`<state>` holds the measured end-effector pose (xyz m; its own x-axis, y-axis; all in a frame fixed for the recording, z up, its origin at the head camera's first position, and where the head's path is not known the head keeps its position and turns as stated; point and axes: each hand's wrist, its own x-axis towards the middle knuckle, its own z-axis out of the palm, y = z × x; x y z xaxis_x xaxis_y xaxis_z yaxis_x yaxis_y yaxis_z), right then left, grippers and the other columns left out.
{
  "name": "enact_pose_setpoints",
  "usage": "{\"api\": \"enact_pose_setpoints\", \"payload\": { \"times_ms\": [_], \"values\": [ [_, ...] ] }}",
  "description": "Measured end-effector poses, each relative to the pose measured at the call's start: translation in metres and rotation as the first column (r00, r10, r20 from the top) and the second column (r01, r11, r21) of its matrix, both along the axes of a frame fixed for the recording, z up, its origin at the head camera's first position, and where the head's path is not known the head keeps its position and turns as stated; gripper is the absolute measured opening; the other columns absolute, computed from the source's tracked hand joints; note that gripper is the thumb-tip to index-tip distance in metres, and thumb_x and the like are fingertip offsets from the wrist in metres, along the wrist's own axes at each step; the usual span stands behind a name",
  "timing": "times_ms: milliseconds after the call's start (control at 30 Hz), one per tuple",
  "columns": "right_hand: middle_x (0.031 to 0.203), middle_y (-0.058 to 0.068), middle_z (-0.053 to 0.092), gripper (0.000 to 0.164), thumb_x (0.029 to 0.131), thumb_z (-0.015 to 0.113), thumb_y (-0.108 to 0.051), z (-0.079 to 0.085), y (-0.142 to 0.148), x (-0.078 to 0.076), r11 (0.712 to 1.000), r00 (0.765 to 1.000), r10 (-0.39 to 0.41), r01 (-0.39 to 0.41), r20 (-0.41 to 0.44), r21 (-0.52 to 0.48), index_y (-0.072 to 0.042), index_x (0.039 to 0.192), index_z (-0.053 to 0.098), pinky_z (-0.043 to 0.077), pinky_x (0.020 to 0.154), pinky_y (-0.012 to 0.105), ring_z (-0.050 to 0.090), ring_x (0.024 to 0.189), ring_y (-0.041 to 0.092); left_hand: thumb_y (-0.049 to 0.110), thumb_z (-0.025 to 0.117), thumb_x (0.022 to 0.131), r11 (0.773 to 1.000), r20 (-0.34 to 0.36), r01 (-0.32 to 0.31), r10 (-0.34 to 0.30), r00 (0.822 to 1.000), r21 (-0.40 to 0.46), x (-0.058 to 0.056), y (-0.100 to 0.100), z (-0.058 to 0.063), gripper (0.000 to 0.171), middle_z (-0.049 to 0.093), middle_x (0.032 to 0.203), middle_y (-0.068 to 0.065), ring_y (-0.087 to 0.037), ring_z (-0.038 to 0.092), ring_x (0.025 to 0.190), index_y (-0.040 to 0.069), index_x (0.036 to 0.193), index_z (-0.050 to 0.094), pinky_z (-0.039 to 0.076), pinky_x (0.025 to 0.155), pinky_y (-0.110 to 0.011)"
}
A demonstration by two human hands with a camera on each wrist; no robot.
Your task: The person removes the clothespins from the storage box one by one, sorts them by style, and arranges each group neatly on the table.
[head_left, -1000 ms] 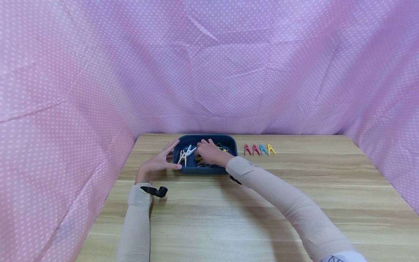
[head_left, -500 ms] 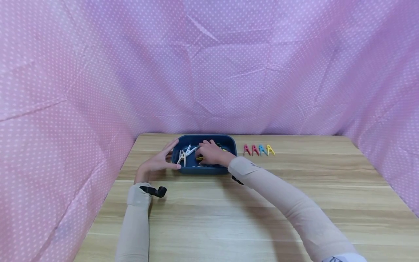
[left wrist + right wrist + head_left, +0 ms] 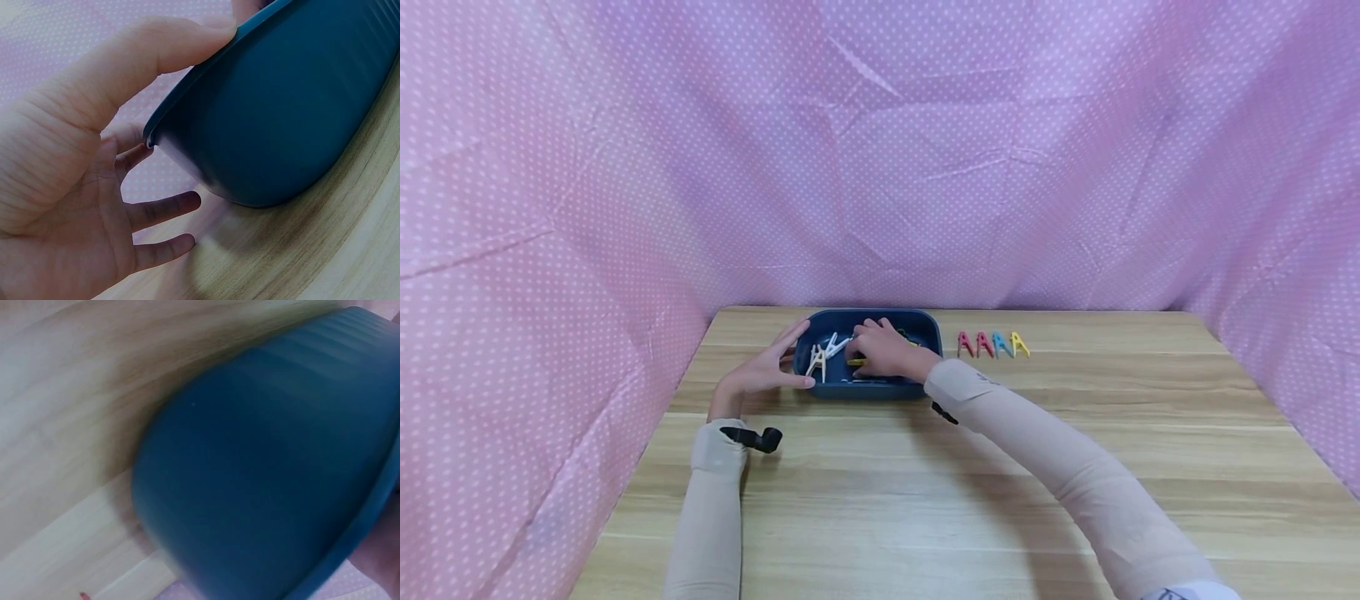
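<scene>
Right hand (image 3: 883, 349) shifted slightly, yellow clip (image 3: 856, 362) underneath

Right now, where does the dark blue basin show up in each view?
Head: the dark blue basin sits just below the picture's centre.
Left wrist: upper right, with the left hand's thumb at its rim.
Right wrist: centre to right, cut off by the right and bottom edges.
Shared landmark: wood-grain tabletop.

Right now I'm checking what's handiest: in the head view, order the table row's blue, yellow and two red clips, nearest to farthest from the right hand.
From the right hand:
1. Left red clip: left end, nearest the bin
2. Right red clip: just beside it
3. Blue clip: next rightward
4. Yellow clip: right end
</scene>
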<state>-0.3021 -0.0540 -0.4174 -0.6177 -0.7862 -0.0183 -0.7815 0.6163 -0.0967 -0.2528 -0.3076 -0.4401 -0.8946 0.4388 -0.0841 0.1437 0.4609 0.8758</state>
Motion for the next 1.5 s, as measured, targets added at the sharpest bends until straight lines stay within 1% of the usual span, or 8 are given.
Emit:
{"api": "enact_pose_setpoints", "payload": {
  "times_ms": [133, 233, 467, 567, 800, 1067, 1333, 1500],
  "values": [
    [0.097, -0.003, 0.058, 0.029, 0.081, 0.071, -0.041, 0.003, 0.001, 0.001, 1.000, 0.999, 0.007, -0.007, -0.035, -0.009, -0.025, 0.105, 0.071, 0.035, 0.082, 0.035, 0.043, 0.093, 0.017, 0.022, 0.076, 0.079, 1.000, 0.022, 0.013, -0.013, 1.000, 0.009, 0.005, 0.004, 0.012, 0.102, -0.005, 0.158, 0.002, -0.038, 0.018, 0.140, 0.026, 0.152, 0.004, 0.020, 0.111, -0.057],
    [0.096, -0.003, 0.057, 0.030, 0.081, 0.072, -0.041, 0.007, 0.002, 0.003, 1.000, 0.999, 0.007, -0.007, -0.047, -0.014, -0.025, 0.105, 0.071, 0.035, 0.083, 0.035, 0.044, 0.094, 0.017, 0.021, 0.076, 0.080, 1.000, 0.027, 0.019, -0.019, 0.999, 0.005, 0.006, 0.005, 0.015, 0.102, -0.005, 0.158, -0.001, -0.038, 0.019, 0.140, 0.023, 0.152, 0.004, 0.022, 0.111, -0.056],
    [0.101, -0.003, 0.059, 0.030, 0.080, 0.072, -0.041, 0.015, 0.009, 0.007, 0.999, 0.997, 0.020, -0.024, -0.070, -0.047, -0.023, 0.104, 0.070, 0.036, 0.085, 0.036, 0.045, 0.097, 0.017, 0.023, 0.076, 0.080, 1.000, -0.005, 0.015, -0.015, 1.000, 0.003, -0.002, -0.002, -0.003, 0.102, -0.007, 0.158, 0.007, -0.037, 0.016, 0.141, 0.030, 0.152, 0.004, 0.020, 0.111, -0.058],
    [0.102, -0.003, 0.059, 0.029, 0.081, 0.071, -0.042, 0.016, 0.013, 0.008, 0.998, 0.995, 0.025, -0.031, -0.094, -0.056, -0.022, 0.102, 0.068, 0.036, 0.085, 0.036, 0.046, 0.097, 0.017, 0.023, 0.076, 0.080, 1.000, -0.019, 0.020, -0.020, 1.000, 0.015, -0.003, -0.003, -0.006, 0.101, -0.007, 0.157, 0.010, -0.035, 0.016, 0.141, 0.030, 0.152, 0.005, 0.020, 0.112, -0.056],
    [0.105, -0.003, 0.060, 0.029, 0.081, 0.069, -0.043, 0.013, 0.026, 0.008, 0.997, 0.993, 0.016, -0.024, -0.116, -0.070, -0.022, 0.100, 0.066, 0.036, 0.087, 0.037, 0.047, 0.098, 0.017, 0.025, 0.077, 0.079, 0.999, -0.031, 0.026, -0.026, 0.999, 0.024, -0.002, -0.002, -0.006, 0.102, -0.005, 0.157, 0.011, -0.034, 0.015, 0.141, 0.028, 0.152, 0.006, 0.020, 0.112, -0.055],
    [0.109, -0.001, 0.060, 0.029, 0.081, 0.070, -0.041, 0.011, 0.040, 0.006, 0.991, 0.998, -0.011, 0.001, -0.066, -0.137, -0.021, 0.102, 0.064, 0.036, 0.094, 0.043, 0.047, 0.101, 0.019, 0.023, 0.076, 0.079, 0.999, -0.052, 0.046, -0.045, 0.998, 0.027, -0.003, -0.002, -0.006, 0.102, -0.007, 0.158, 0.007, -0.035, 0.014, 0.142, 0.026, 0.152, 0.005, 0.022, 0.112, -0.054],
    [0.108, 0.002, 0.063, 0.030, 0.082, 0.070, -0.039, 0.009, 0.052, 0.007, 0.970, 1.000, 0.000, -0.006, -0.022, -0.243, -0.019, 0.103, 0.066, 0.035, 0.094, 0.043, 0.047, 0.097, 0.018, 0.021, 0.075, 0.080, 0.998, -0.071, 0.060, -0.058, 0.996, 0.021, -0.003, -0.002, -0.005, 0.101, -0.008, 0.158, 0.003, -0.038, 0.013, 0.141, 0.023, 0.153, 0.005, 0.021, 0.111, -0.056],
    [0.108, -0.001, 0.063, 0.030, 0.082, 0.071, -0.038, 0.008, 0.060, 0.008, 0.959, 1.000, -0.013, 0.009, -0.012, -0.283, -0.019, 0.104, 0.066, 0.034, 0.097, 0.046, 0.048, 0.098, 0.017, 0.020, 0.075, 0.080, 0.998, -0.072, 0.058, -0.057, 0.996, 0.020, -0.004, -0.003, -0.006, 0.100, -0.008, 0.158, 0.004, -0.038, 0.013, 0.141, 0.023, 0.152, 0.005, 0.021, 0.111, -0.057]
  ]
}}
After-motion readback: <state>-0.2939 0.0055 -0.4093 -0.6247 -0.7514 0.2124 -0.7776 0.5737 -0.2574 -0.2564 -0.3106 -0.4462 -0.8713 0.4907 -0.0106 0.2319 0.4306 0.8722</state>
